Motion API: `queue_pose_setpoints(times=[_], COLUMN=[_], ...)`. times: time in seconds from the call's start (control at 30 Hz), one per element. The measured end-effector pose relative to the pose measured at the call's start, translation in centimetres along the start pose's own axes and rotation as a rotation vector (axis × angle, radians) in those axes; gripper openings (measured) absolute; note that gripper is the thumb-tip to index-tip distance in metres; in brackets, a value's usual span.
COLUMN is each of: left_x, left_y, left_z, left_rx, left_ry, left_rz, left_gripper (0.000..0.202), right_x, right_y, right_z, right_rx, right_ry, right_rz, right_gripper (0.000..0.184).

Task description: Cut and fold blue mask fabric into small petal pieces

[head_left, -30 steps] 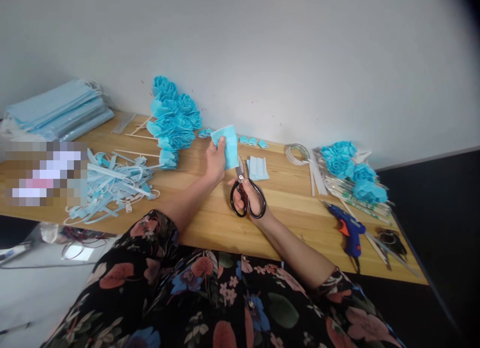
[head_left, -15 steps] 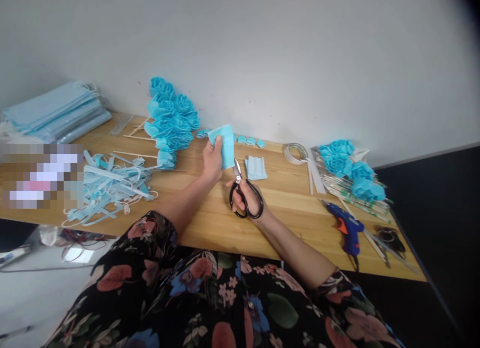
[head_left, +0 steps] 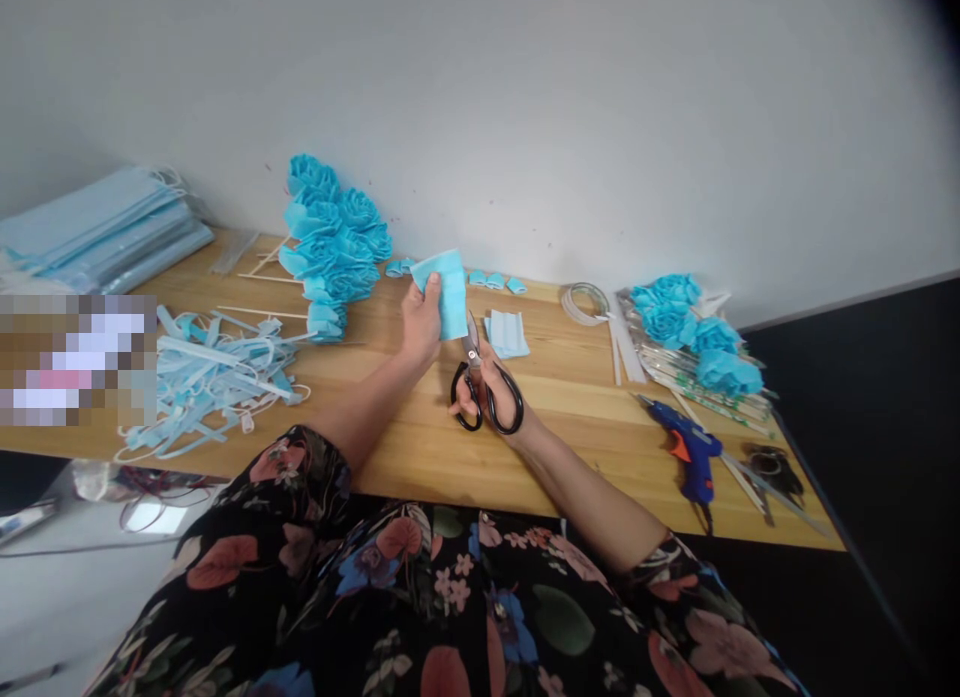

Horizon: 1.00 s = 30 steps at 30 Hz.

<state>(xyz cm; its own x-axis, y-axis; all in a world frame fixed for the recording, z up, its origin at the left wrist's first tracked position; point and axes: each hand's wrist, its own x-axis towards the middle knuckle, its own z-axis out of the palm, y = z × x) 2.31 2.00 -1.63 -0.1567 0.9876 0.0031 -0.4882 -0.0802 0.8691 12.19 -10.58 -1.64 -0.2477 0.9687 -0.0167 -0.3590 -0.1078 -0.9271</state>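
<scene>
Between thumb and fingers, my left hand (head_left: 422, 317) pinches a light-blue piece of mask fabric (head_left: 452, 295), held up over the table. My right hand (head_left: 501, 389) has its fingers in the black handles of the scissors (head_left: 472, 356), whose blades point up at the lower right corner of the fabric. The handles are spread apart. Whether the blades touch the fabric I cannot tell. Just right of the blades lies a small stack of cut blue fabric pieces (head_left: 508, 334). Behind the hands, a row of small folded blue pieces (head_left: 495, 280) runs along the wall.
Blue fabric roses (head_left: 337, 242) on sticks and a heap of cut mask strips (head_left: 225, 372) lie at left, near stacked face masks (head_left: 97, 227). At right are a tape roll (head_left: 586, 304), more blue roses (head_left: 667, 307) and a blue glue gun (head_left: 688, 445).
The scissors' handles have spread wider in my right hand, and the blades sit slightly to the left. My left hand keeps hold of the fabric. The whole view has shifted slightly.
</scene>
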Motion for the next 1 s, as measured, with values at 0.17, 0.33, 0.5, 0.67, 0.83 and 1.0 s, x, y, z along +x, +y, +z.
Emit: queue_pose_setpoints(times=[0.17, 0.33, 0.5, 0.67, 0.83, 1.0], left_x=[-0.7, -1.8, -1.8, -1.4, -1.3, -1.3], left_y=[-0.1, 0.3, 0.4, -0.1, -0.2, 0.0], left_z=[0.1, 0.7, 0.8, 0.5, 0.4, 0.5], left_rx=[0.036, 0.09, 0.059, 0.072, 0.076, 0.062], left_ry=[-0.051, -0.042, 0.011, -0.003, 0.002, 0.01], left_rz=[0.033, 0.03, 0.04, 0.05, 0.068, 0.05], left_gripper=[0.028, 0.028, 0.023, 0.026, 0.026, 0.028], right_x=[0.0, -0.1, -0.2, -0.3, -0.4, -0.3], right_y=[-0.3, -0.8, -1.1, -1.2, -1.2, -1.1], right_z=[0.1, 0.5, 1.0, 1.1, 1.1, 1.1], right_rx=[0.02, 0.019, 0.023, 0.01, -0.012, -0.046], right_ry=[0.055, 0.125, 0.179, 0.199, 0.21, 0.226], right_rz=[-0.008, -0.004, -0.012, -0.031, -0.05, -0.047], right_gripper=[0.065, 0.06, 0.057, 0.061, 0.063, 0.056])
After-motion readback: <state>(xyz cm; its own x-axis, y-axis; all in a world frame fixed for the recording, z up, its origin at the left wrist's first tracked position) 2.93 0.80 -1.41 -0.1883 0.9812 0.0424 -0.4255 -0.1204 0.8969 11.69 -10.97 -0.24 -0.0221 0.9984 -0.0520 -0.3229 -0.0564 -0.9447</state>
